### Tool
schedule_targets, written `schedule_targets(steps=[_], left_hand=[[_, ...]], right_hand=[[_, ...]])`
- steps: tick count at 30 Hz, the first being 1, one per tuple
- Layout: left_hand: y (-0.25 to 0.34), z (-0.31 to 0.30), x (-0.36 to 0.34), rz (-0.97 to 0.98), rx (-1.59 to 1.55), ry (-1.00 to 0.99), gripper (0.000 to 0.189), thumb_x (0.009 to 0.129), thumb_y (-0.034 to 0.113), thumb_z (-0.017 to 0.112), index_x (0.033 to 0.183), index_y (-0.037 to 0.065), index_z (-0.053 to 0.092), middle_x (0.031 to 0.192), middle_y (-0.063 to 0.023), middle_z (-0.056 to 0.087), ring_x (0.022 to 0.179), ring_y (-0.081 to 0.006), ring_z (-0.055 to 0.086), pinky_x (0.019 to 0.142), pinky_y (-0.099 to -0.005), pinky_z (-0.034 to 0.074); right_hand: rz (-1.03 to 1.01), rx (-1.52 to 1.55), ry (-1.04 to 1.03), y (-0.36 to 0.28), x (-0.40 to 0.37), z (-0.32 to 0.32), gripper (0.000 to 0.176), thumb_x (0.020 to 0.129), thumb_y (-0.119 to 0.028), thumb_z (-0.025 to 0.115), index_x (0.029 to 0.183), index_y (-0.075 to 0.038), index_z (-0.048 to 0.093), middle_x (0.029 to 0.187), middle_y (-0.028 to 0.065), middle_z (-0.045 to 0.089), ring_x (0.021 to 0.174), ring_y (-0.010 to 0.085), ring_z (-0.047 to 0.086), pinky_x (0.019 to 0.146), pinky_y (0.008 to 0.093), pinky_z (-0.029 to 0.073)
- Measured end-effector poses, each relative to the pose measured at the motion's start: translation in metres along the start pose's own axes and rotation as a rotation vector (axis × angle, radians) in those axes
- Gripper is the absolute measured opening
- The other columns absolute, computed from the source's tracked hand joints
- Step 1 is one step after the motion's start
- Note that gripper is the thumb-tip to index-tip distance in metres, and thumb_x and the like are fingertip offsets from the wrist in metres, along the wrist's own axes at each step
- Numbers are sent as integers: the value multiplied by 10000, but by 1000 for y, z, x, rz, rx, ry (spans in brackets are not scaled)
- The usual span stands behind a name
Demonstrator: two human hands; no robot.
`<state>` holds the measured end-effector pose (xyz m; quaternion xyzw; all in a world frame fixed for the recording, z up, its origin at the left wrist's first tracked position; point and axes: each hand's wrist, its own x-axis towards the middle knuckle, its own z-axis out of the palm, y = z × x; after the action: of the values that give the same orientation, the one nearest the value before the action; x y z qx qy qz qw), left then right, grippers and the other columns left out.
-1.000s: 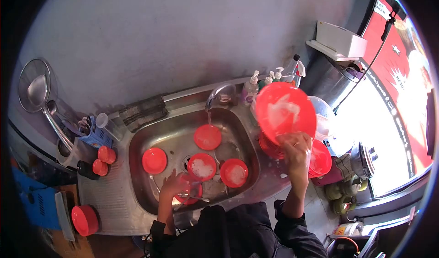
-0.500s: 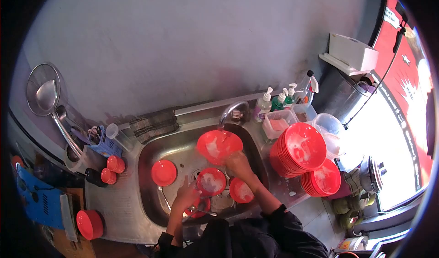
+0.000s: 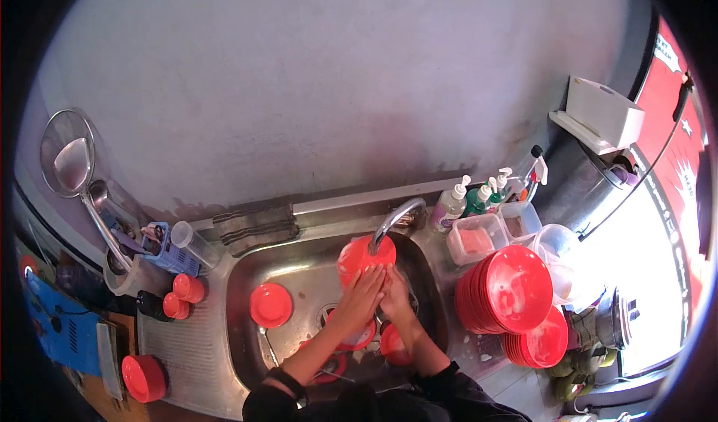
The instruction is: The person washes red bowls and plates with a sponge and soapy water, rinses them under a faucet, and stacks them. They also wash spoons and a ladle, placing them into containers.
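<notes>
A red bowl with suds (image 3: pixel 357 261) is tilted under the curved faucet (image 3: pixel 393 224), over the sink (image 3: pixel 299 261). Both hands are at its near edge, side by side. My left hand (image 3: pixel 364 295) lies against the bowl with its fingers stretched out. My right hand (image 3: pixel 395 295) grips the bowl's near right side, its fingers partly hidden. Below them in the sink are red bowls (image 3: pixel 396 345), partly covered by my forearms. A small red dish (image 3: pixel 271 305) lies at the sink's left, with a spoon (image 3: pixel 269 345) beside it.
Soapy red bowls (image 3: pixel 519 289) stand stacked on the right counter. Behind them are plastic tubs (image 3: pixel 477 240) and pump bottles (image 3: pixel 450 209). Left are red cups (image 3: pixel 188 288), a blue basket (image 3: pixel 176 256) and stacked red dishes (image 3: pixel 143 378). A dark cloth (image 3: pixel 254 227) lies behind the sink.
My left hand has moved up from the lower bowls to the raised bowl, next to my right hand. The bowl is now more tilted under the faucet. The view has shifted slightly.
</notes>
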<state>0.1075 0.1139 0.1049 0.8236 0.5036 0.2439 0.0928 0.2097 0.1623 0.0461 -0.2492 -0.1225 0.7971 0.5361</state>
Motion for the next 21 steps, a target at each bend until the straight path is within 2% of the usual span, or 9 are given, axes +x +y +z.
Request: schedule_targets(steps=[2, 6, 8, 12, 15, 17, 18, 20, 21], left_hand=[[-14, 11, 21, 70, 148, 55, 395, 789, 174, 392, 1138, -6, 350, 1199, -120, 345, 1130, -244, 300, 940, -358, 214], [-37, 26, 54, 41, 150, 113, 329, 763, 177, 422, 1056, 29, 456, 1097, -109, 455, 1035, -243, 412, 881, -332, 311], [-49, 34, 63, -326, -210, 162, 304, 765, 203, 408, 998, 32, 505, 950, -160, 527, 917, -291, 480, 817, -352, 356], [-63, 16, 66, -372, -314, 93, 292, 784, 224, 377, 966, 45, 518, 899, -170, 540, 848, -317, 505, 752, -357, 390], [-64, 22, 57, -555, -432, 248, 327, 812, 246, 322, 942, 26, 526, 891, -165, 546, 851, -318, 505, 756, -347, 385], [-74, 34, 47, -694, -557, 403, 354, 829, 266, 291, 925, 32, 539, 870, -168, 554, 848, -318, 511, 754, -348, 385], [-73, 31, 41, -699, -555, 407, 354, 829, 266, 291, 925, 32, 539, 870, -168, 554, 848, -318, 511, 754, -348, 385], [-67, 26, 28, -959, -749, 169, 404, 839, 285, 269, 1062, 1, 450, 1022, -208, 482, 991, -312, 440, 850, -340, 320], [-66, 46, 21, -961, -749, 176, 404, 839, 285, 269, 1062, 1, 450, 1022, -208, 482, 991, -312, 440, 850, -340, 320]], right_hand=[[-49, -12, 96, 4, 1, -5, 239, 822, -196, 408, 1024, -75, 445, 972, 51, 508, 873, 159, 498, 770, 296, 392], [-16, 4, 106, -6, -15, 14, 259, 821, -205, 404, 1027, -51, 440, 986, 70, 502, 891, 189, 494, 803, 337, 375], [-23, -5, 89, -10, -16, 10, 288, 825, -217, 397, 1040, -31, 446, 1018, 77, 506, 914, 196, 497, 828, 344, 367], [-63, 27, 32, -20, -20, 21, 303, 821, -221, 406, 1044, -19, 441, 1036, 84, 496, 941, 207, 483, 849, 352, 354], [-69, 5, 53, -14, -17, 18, 371, 819, -229, 401, 1110, 0, 378, 1104, 119, 443, 1000, 235, 441, 875, 376, 327], [-125, -4, 188, -9, -18, 22, 364, 823, -234, 394, 1107, -6, 379, 1100, 113, 444, 1003, 237, 437, 881, 380, 318], [-119, -5, 186, -8, -17, 22, 364, 823, -234, 394, 1107, -6, 379, 1100, 113, 444, 1003, 237, 437, 881, 380, 318], [-181, 104, 19, -10, -10, 22, 361, 829, -265, 383, 1091, -17, 391, 1087, 111, 456, 993, 232, 446, 877, 379, 325], [-177, 101, 15, -10, -7, 24, 361, 829, -265, 383, 1091, -17, 391, 1087, 111, 456, 993, 232, 446, 877, 379, 325]])
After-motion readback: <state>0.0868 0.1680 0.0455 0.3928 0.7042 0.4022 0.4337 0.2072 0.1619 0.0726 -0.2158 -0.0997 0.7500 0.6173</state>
